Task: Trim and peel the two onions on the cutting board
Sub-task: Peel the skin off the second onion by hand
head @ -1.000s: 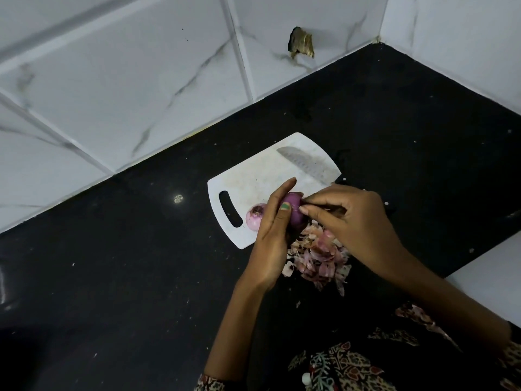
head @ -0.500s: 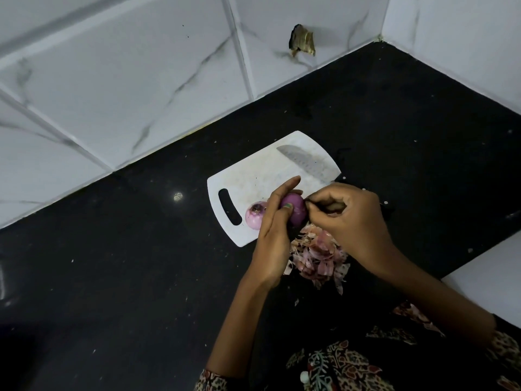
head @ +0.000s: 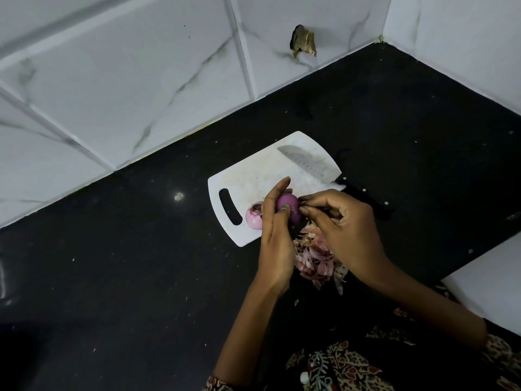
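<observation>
While the left hand (head: 277, 235) gripped a purple onion (head: 288, 208) over the near edge of the cutting board (head: 253, 176), the right hand (head: 342, 227) pinched at its skin. A second onion (head: 253, 219) sat on the board by the handle slot, a knife (head: 313, 166) lay across its far corner, and peels (head: 317, 259) were heaped on the counter (head: 127, 277).

Counter (head: 141, 277): black, white-flecked. On it, board (head: 253, 176): white. Knife (head: 313, 165): grey dimpled blade, black handle. Held onion (head: 290, 208): purple. Second onion (head: 253, 220) on board: pale pink. Peels (head: 317, 261) beside board: pink-brown. Wall tiles (head: 141, 80): white, grey-veined. Sleeve (head: 338, 368): dark, multicoloured print.
</observation>
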`<state>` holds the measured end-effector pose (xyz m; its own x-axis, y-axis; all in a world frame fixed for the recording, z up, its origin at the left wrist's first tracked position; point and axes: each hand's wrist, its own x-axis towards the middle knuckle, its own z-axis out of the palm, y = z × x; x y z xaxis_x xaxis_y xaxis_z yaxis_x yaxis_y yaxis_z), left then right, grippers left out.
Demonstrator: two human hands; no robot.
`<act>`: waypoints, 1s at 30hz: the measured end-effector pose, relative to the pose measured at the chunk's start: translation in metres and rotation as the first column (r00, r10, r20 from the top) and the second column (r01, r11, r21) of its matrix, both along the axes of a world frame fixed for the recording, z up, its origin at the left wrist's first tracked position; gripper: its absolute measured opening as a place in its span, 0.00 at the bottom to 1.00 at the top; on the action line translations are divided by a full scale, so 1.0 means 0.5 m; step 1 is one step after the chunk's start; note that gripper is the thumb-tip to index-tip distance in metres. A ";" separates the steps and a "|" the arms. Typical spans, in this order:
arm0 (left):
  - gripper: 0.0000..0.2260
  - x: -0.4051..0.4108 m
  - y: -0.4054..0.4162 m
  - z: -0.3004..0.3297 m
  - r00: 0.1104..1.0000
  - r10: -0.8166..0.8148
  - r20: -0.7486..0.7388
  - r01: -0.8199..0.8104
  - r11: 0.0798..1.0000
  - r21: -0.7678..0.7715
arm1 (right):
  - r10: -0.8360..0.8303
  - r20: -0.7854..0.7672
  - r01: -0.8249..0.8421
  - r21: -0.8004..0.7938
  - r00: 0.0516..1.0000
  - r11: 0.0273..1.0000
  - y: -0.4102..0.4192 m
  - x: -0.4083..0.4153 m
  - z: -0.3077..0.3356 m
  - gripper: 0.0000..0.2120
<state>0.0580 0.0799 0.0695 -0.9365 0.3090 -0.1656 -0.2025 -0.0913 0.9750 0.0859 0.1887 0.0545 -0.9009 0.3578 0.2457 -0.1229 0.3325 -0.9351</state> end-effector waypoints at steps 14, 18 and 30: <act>0.10 0.013 0.028 0.003 0.994 0.110 0.022 -0.111 0.991 0.073 | -0.093 -0.081 0.112 0.277 0.992 0.954 -0.027 -0.004 -0.008 0.09; 0.11 0.016 0.034 0.002 0.984 0.161 0.074 -0.168 0.980 0.110 | -0.141 -0.012 0.141 0.190 0.990 0.972 -0.027 -0.003 -0.007 0.06; 0.14 0.003 0.020 -0.004 0.971 0.166 0.171 -0.213 0.927 0.309 | 0.057 0.130 -0.009 -0.342 0.990 0.940 -0.009 0.005 0.031 0.08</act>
